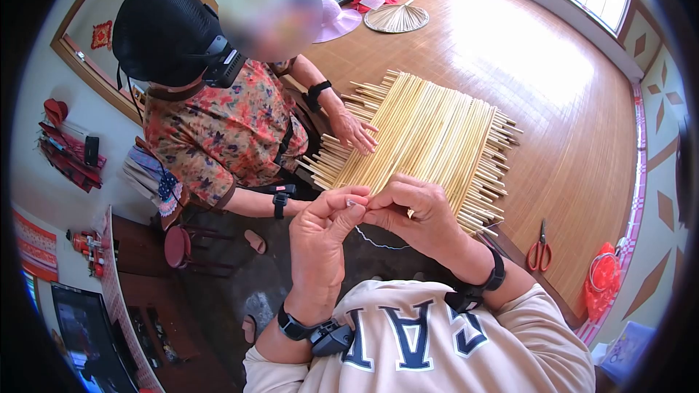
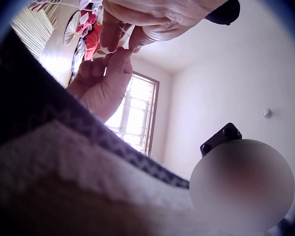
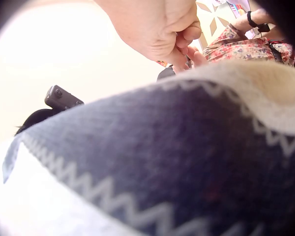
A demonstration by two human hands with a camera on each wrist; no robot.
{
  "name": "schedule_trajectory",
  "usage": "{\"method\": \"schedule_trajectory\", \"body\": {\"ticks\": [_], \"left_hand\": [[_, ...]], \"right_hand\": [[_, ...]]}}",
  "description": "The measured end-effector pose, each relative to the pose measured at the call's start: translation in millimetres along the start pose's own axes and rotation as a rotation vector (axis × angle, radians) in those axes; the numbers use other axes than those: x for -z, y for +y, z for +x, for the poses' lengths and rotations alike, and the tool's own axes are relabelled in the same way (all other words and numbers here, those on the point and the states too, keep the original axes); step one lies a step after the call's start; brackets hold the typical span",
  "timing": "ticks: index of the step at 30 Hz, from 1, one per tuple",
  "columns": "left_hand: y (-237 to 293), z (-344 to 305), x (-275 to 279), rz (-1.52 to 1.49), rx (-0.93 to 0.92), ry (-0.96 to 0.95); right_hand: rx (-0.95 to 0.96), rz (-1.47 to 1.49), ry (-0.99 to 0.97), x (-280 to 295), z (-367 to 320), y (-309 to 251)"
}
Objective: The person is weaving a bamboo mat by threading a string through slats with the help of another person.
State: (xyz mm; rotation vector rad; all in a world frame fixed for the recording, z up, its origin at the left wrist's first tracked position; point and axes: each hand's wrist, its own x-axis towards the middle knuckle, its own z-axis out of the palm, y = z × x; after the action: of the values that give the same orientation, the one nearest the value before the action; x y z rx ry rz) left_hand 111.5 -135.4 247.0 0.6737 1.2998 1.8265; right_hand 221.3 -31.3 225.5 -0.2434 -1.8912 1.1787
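In the head view my left hand (image 1: 320, 236) is raised over the near edge of a mat of straw-coloured sticks (image 1: 429, 124), pinching a thin white string between thumb and forefinger. My right hand (image 1: 422, 218) meets it fingertip to fingertip, its thumb and forefinger pinched on the same string. A loop of the white string (image 1: 382, 246) hangs below both hands. In the left wrist view the string (image 2: 124, 31) crosses the left fingers, with the right hand (image 2: 105, 86) just below. The right wrist view shows the right hand (image 3: 160, 29) from behind, mostly hiding the pinch.
Another person in a flowered shirt (image 1: 218, 124) stands at the left, one hand (image 1: 354, 131) resting on the sticks. Red-handled scissors (image 1: 539, 253) and a red plastic bag (image 1: 603, 280) lie at right on the wooden surface (image 1: 568, 145). A fan (image 1: 397, 19) lies farther back.
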Motion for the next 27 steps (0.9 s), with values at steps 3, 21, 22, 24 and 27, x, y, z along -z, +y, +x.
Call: {"method": "schedule_trajectory", "body": {"ticks": [3,21,22,24,27], "left_hand": [[4,-1,1,0.123,-0.061,-0.008],[17,-2,2,0.602,-0.266,-0.13],[18,-2,2,0.596,-0.262,-0.143],[19,-3,3,0.573,-0.24,-0.145],[19,-4,5,0.523,-0.199,-0.159]], "right_hand": [[-0.013,-0.005,-0.089,4,3,-4],[0.354,-0.356,-0.032,0,14,-17],[0.368,-0.374,-0.032,0,14,-17],[0.383,-0.393,-0.034,-1,15,-18],[0.392,-0.445,-0.019,-4,14,-20]]}}
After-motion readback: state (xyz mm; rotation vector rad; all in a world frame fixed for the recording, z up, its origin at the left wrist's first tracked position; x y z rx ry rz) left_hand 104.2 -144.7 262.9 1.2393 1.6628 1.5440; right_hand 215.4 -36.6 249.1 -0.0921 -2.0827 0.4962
